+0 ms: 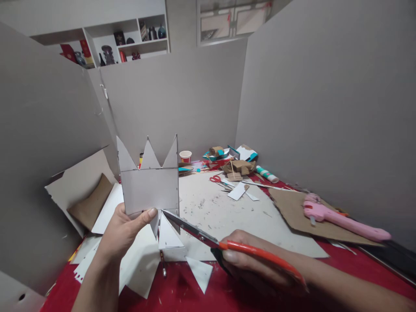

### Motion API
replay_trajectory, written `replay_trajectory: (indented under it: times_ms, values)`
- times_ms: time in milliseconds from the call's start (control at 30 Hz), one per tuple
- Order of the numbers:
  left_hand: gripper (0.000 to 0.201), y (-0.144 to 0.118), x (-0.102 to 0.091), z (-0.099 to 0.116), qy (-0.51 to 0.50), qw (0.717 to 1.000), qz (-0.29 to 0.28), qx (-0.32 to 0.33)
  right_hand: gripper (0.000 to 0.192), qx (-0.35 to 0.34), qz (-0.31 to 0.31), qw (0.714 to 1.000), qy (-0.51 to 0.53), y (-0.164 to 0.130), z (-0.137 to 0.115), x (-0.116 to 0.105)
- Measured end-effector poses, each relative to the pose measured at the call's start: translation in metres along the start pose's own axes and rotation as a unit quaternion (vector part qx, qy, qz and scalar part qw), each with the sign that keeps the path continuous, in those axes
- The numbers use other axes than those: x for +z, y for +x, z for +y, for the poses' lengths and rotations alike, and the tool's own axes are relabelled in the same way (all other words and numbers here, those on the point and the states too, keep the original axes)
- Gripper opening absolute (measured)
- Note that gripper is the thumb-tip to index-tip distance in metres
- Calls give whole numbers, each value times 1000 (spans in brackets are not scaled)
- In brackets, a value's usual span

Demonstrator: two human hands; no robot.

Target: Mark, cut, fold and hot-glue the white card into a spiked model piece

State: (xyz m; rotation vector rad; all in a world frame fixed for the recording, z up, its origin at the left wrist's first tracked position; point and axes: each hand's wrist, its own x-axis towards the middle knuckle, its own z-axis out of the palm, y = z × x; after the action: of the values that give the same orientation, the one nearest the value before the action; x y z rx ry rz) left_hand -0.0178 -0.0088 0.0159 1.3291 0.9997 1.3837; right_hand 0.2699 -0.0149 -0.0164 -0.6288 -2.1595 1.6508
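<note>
My left hand [121, 232] holds up a grey cardboard piece [148, 186] with three pointed spikes along its top edge, thumb pressed on its lower front. My right hand [251, 262] grips orange-handled scissors [208, 237]. Their blades point left and meet the lower right corner of the cardboard piece. White triangular offcuts [199, 272] lie on the red table [201, 299] just below the blades.
A large grey board [227, 212] covers the table centre. A pink glue gun [341, 219] rests on brown cardboard [292, 208] at right. Red scissors [216, 179], a paper cup [185, 156], a glue stick [267, 174] and cardboard scraps [235, 167] sit at the back. Grey partition walls surround the table.
</note>
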Motion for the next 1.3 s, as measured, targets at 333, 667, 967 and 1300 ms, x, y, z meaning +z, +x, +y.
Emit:
replay_trajectory:
  times_ms: [333, 667, 967, 1300]
  values:
    - [31, 13, 3, 1, -87, 973, 204, 60, 40, 82, 101, 960, -248, 6, -1, -3]
    - [40, 8, 25, -5, -156, 972, 177, 12, 36, 166, 196, 795, -549, 17, 25, -16]
    - [49, -1, 54, -18, -169, 973, 152, -49, 40, -48, 220, 974, -24, 26, 21, 2]
    - [59, -7, 79, -24, -189, 974, 87, -88, 42, -81, 291, 921, 245, 35, 21, 20]
